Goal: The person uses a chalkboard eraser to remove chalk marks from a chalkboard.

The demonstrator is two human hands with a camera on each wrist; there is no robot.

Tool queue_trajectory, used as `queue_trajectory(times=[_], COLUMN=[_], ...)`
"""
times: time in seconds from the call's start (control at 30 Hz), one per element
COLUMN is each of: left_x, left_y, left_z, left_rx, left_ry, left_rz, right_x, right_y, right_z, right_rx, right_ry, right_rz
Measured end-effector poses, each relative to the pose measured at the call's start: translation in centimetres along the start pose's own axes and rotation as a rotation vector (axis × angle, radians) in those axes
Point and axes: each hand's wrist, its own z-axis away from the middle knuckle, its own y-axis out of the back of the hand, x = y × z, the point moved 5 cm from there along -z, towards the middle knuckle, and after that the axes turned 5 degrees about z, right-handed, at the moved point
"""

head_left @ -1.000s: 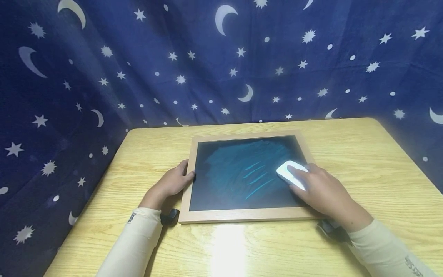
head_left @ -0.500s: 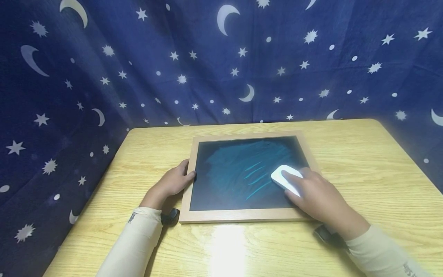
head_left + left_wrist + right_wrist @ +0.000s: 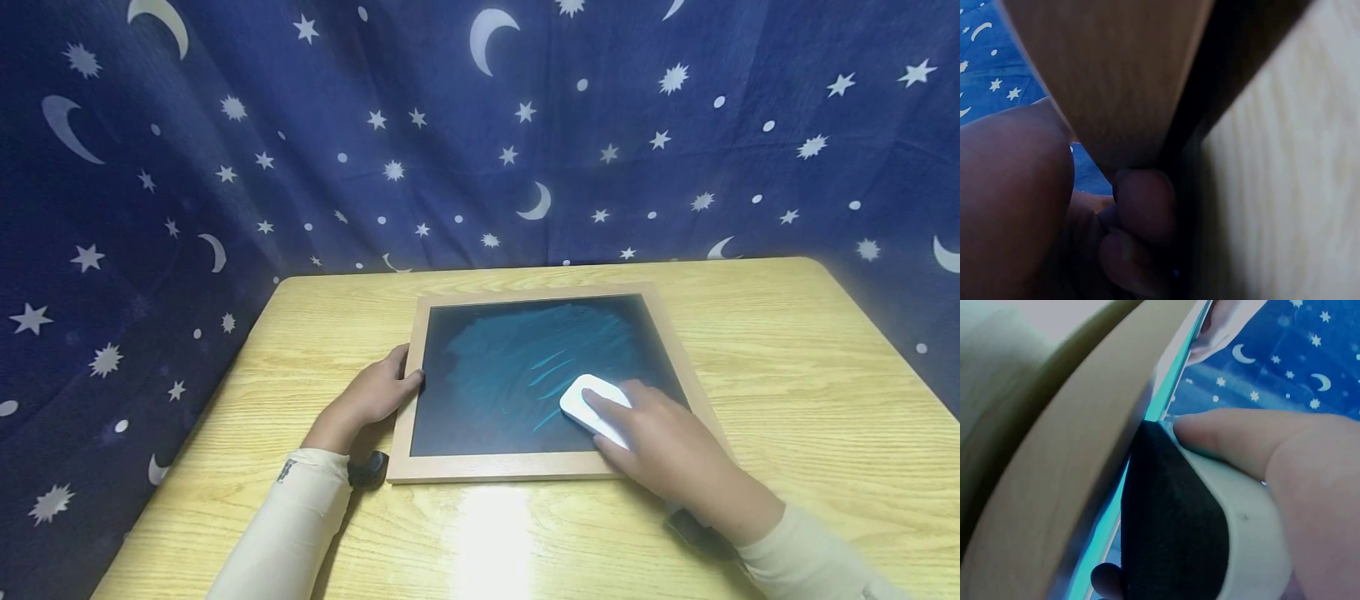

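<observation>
A framed chalkboard [image 3: 472, 417] lies on the wooden table, smeared with blue-green chalk and marked with several slanting chalk strokes [image 3: 553, 385]. My left hand [image 3: 375, 390] holds its left edge, the thumb over the wooden frame. In the left wrist view, curled fingertips [image 3: 1146, 206] sit against the frame's underside. A white chalkboard eraser [image 3: 577, 400] is gripped by my right hand [image 3: 667, 442], index finger along its top. It overlaps the lower end of the strokes. The right wrist view shows its dark felt [image 3: 1175, 525] close against the board's surface.
The light wood table [image 3: 337, 317] extends around the board. A dark blue curtain [image 3: 442, 150] with moons and stars hangs behind and to the left. Black wrist devices [image 3: 367, 471] sit under the wrists. Glare brightens the table's front.
My right hand has moved the eraser left and toward me, from the board's right side to over the lower strokes, partly covering them. The left hand and board stay put.
</observation>
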Motion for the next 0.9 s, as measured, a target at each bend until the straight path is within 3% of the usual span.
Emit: queue_trajectory(times=[0.37,0.67,0.9], left_x=[0.0,-0.1,-0.1], left_y=[0.0,-0.1,-0.2], left_z=[-0.1,-0.1,-0.1], left_rx=[0.018,0.015,0.015], left_ry=[-0.029,-0.029,-0.035], left_rz=[-0.003,0.0,-0.014], right_x=[-1.8,-1.5,0.1], right_y=[-0.4,-0.5,-0.4], right_z=[0.4,0.4,-0.1], right_rx=[0.031,0.013,-0.033], right_ry=[0.076,0.04,-0.029], right_rz=[-0.014,-0.004,0.018])
